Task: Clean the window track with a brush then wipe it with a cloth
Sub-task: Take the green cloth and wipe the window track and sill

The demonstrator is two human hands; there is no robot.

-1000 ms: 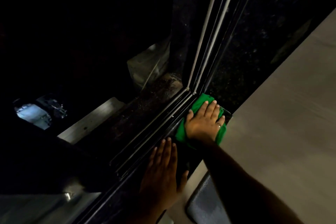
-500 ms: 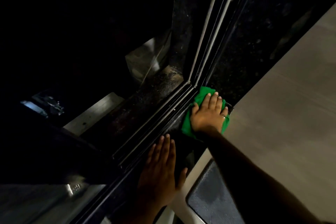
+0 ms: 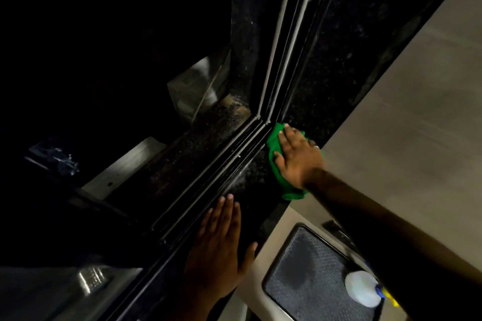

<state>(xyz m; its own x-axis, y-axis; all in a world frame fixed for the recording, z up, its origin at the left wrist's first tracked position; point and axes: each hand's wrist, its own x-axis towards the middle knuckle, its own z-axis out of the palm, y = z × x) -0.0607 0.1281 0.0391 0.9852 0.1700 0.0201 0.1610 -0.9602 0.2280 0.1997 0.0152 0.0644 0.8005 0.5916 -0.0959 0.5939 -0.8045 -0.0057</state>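
A green cloth [image 3: 274, 161] lies flat on the dark speckled sill beside the window track [image 3: 234, 156], close to the corner where the track meets the upright frame. My right hand [image 3: 297, 157] presses down on the cloth with the fingers spread over it. My left hand [image 3: 221, 247] rests flat on the sill nearer to me, palm down, fingers together, holding nothing. The track's rails run diagonally from the corner down to the lower left. No brush is in view.
The upright window frame [image 3: 287, 34] rises from the corner. A beige wall [image 3: 404, 112] fills the right side. Below the sill sits a dark textured tray [image 3: 307, 276] with a white round object [image 3: 362, 288] at its right end. Outside the window it is dark.
My right hand has slid the green cloth further toward the corner of the track. My left hand has stayed flat on the sill. The view has tilted, bringing the tray into sight.
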